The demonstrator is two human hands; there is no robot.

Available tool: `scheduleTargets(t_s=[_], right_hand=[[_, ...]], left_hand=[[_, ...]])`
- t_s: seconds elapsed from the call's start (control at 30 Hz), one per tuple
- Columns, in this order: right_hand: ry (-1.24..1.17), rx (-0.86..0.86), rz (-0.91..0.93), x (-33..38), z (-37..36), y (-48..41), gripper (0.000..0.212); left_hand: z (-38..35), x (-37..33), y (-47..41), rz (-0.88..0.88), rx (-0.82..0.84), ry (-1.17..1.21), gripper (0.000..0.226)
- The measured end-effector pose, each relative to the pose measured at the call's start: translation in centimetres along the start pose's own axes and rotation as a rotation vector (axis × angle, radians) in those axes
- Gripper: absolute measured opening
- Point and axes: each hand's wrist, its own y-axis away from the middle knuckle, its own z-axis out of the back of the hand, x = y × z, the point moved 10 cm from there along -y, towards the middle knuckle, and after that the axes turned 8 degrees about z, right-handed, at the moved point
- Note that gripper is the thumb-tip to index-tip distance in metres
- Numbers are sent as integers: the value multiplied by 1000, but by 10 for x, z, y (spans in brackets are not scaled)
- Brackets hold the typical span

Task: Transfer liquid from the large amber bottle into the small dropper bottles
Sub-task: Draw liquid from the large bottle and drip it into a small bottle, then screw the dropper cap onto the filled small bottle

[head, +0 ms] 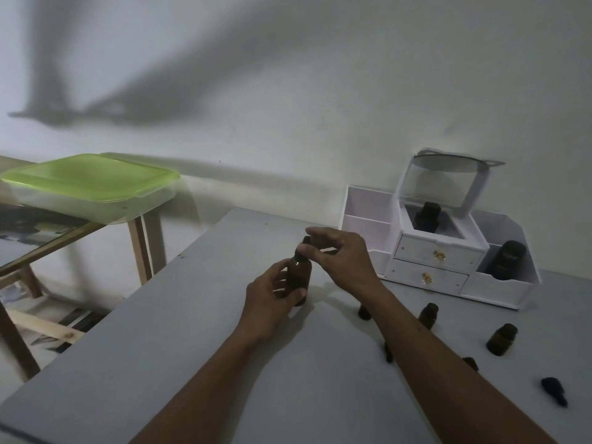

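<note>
Upright amber bottle (299, 274) in left hand (272, 298), right hand (344, 257) on its dropper cap (306, 241)

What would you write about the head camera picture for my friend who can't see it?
A left hand holds an amber bottle upright at a grey table while the right hand pinches its black dropper cap. Small amber bottles stand to the right, near a white drawer organiser.

Both forearms reach forward, the hands close together. The left hand (272, 299) curls around the bottle (299, 275); the right hand (344, 256) pinches its dropper cap (306, 241) from above.
</note>
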Motion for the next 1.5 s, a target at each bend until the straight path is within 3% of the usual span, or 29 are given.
scheduleTargets(t_s=[0.1,0.17,0.3,0.43,0.57,0.7,0.87,0.93,1.17,1.33,1.5], right_hand=[[52,35,23,6,22,13,36],[119,120,18,5,43,27,28],[283,478,-98,-21,66,73,35],[528,802,-204,-46,67,122,46],[625,857,-181,-52,63,140,39],[561,702,-114,-47,71,131,27],[137,-8,-55,-33,121,91,24],[31,-165,-83,-37,128,82,23],[-23,-179,-129,-63,112,70,24],[70,-112,-141,-71,100,75,23],[65,-157,-141,-80,87,93,20]], left_hand=[[10,3,7,59,-32,-8,69],[20,5,14,111,-63,-36,55],[24,2,31,132,-17,-100,27],[-2,-13,45,108,88,-141,21],[-40,-26,48,66,159,-156,19],[-72,-35,43,67,216,-126,31],[-95,-36,27,101,216,-53,57],[-104,-38,22,96,205,-51,63],[-124,-42,17,52,197,-24,62],[-125,-50,20,-46,199,-53,37],[-123,-52,19,-128,166,-68,31]])
